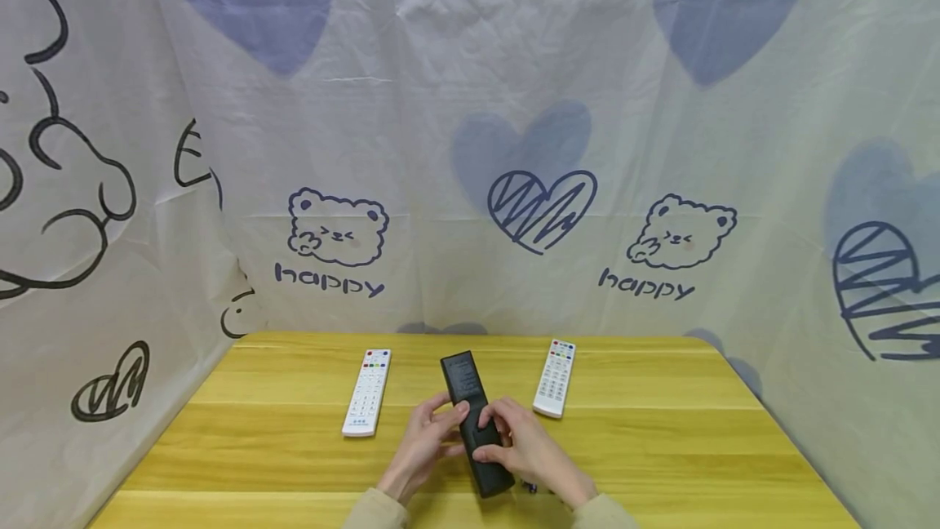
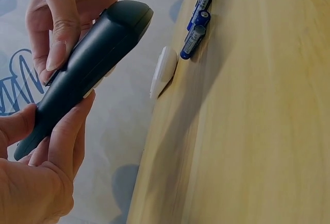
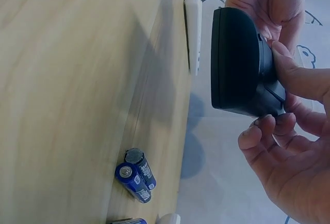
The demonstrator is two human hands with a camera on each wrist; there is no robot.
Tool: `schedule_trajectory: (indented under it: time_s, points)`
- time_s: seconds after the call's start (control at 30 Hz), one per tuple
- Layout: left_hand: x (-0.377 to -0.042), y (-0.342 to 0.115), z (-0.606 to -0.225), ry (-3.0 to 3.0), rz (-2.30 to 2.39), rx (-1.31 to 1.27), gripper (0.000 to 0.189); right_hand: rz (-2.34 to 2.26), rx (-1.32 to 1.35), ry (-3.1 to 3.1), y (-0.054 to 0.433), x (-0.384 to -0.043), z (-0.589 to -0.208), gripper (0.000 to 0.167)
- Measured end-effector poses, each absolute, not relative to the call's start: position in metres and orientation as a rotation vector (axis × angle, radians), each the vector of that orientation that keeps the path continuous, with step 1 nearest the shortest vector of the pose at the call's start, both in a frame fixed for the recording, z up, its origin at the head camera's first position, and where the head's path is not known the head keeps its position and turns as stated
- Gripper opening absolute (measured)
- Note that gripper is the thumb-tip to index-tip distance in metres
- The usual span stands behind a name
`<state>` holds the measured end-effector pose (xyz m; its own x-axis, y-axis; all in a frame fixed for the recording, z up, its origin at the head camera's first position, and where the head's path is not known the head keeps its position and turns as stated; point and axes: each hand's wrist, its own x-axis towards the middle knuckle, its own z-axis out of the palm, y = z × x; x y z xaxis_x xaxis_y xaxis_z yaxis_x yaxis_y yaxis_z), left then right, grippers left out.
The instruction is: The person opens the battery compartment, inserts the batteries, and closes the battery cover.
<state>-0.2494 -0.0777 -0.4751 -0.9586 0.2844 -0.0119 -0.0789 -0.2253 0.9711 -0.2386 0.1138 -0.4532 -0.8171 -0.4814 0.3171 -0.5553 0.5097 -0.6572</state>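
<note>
A black remote control [image 1: 464, 378] is held at a slant above the table, its back face up. My left hand [image 1: 428, 435] grips its left side, the thumb lying on the back. From the right, my right hand [image 1: 530, 447] pinches the battery cover [image 1: 485, 437] between thumb and fingers; one edge of the cover stands slightly raised. In the right wrist view a narrow slit shows beside the cover [image 3: 272, 87]. Several blue batteries [image 2: 196, 28] lie on the table below, mostly hidden by the right hand in the head view.
White remote controls lie on the wooden table [image 1: 661, 431], one on the left [image 1: 367, 393] and one on the right [image 1: 555, 378]. A printed cloth [image 1: 441, 39] hangs behind the table's back edge.
</note>
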Motion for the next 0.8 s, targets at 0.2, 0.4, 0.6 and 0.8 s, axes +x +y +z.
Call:
schedule_trajectory:
  time_s: [0.2, 0.4, 0.6, 0.8]
  points:
    - [-0.248, -0.077, -0.475, 1.786, 2.279, 0.239, 0.055, 1.218, 0.919, -2.663, 0.113, -0.238, -0.455, 0.032]
    - [-0.248, -0.076, -0.477, 1.756, 2.299, 0.228, 0.055, 1.180, 0.911, -2.650, 0.113, -0.234, -0.456, 0.031]
    - [-0.247, -0.075, -0.477, 1.740, 2.314, 0.227, 0.055, 1.061, 0.901, -2.593, 0.110, -0.228, -0.455, 0.030]
    - [-0.247, -0.074, -0.474, 1.819, 2.289, 0.192, 0.055, 0.865, 0.807, -2.626, 0.105, -0.221, -0.450, 0.027]
